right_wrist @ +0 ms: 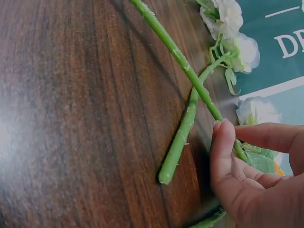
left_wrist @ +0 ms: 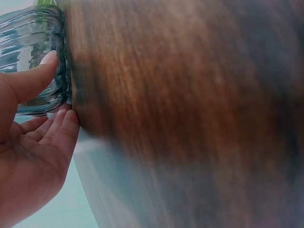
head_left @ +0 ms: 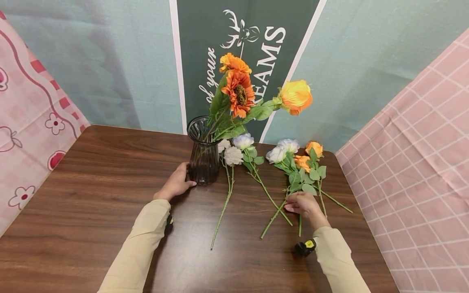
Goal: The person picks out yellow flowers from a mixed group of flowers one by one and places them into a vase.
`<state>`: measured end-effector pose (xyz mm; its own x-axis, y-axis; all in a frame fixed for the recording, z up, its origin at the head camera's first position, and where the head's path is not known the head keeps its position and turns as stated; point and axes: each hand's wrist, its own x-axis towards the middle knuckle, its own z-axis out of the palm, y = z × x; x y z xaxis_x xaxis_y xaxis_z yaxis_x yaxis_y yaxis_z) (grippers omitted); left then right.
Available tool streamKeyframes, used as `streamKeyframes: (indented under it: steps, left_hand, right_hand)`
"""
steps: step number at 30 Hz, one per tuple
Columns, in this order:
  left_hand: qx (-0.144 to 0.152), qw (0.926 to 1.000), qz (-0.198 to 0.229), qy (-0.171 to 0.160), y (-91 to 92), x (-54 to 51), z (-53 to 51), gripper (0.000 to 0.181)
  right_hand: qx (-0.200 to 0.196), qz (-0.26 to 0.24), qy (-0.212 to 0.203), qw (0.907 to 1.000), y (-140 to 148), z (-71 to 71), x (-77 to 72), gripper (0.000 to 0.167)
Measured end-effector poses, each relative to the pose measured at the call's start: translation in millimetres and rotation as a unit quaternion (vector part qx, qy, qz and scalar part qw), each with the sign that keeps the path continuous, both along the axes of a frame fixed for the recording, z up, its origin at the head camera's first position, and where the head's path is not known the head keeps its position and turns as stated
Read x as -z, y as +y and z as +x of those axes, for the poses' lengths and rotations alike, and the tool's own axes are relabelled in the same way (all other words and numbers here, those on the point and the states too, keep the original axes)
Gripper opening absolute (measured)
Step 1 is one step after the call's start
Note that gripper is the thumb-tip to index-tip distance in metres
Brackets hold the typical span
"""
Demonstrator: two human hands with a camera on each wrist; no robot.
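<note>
A dark, ribbed glass vase [head_left: 203, 162] stands upright near the table's back edge. An orange sunflower-like bloom [head_left: 239, 93], a smaller orange bloom [head_left: 235, 63] and a yellow-orange rose [head_left: 295, 97] lean rightward out of it. Low on the vase's left side, my left hand [head_left: 176, 182] holds it, thumb in front and fingers behind in the left wrist view. My right hand [head_left: 302, 203] pinches a green flower stem [right_wrist: 175, 52] between thumb and fingers. That stem crosses another stem [right_wrist: 183, 128]; which bloom it bears I cannot tell.
White flowers [head_left: 233, 156] and a pale blue-white flower [head_left: 243, 141] lie right of the vase. More white blooms [head_left: 282, 150] and orange roses [head_left: 302, 162] lie farther right. Cloth walls [head_left: 410, 171] border the brown wooden table [head_left: 91, 195].
</note>
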<state>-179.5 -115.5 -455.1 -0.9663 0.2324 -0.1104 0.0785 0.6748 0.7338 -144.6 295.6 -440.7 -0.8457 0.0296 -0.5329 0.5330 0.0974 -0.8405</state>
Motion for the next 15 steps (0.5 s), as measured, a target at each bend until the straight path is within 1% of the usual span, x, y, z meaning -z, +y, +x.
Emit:
streamKeyframes:
  steps: [3, 5, 10, 15]
  left_hand:
    - [-0.001, 1.0000, 0.003, 0.000, 0.3, -0.2, 0.3, 0.069]
    - [-0.002, 1.0000, 0.005, 0.001, 0.5, -0.3, 0.4, 0.069]
    - [-0.003, 1.0000, 0.008, -0.003, 0.3, -0.1, 0.3, 0.070]
    - [-0.002, 1.0000, 0.008, -0.002, -0.3, 0.6, -0.2, 0.069]
  right_hand:
    - [0.004, -0.012, -0.005, 0.9999, 0.1, -0.3, -0.8, 0.009]
    - [0.006, -0.019, -0.007, 0.9998, 0.1, -0.6, -1.3, 0.006]
    - [0.011, -0.035, -0.013, 0.9993, 0.1, -1.5, -2.0, 0.008]
    - [0.006, -0.050, -0.016, 0.9986, -0.2, -1.3, -3.6, 0.007]
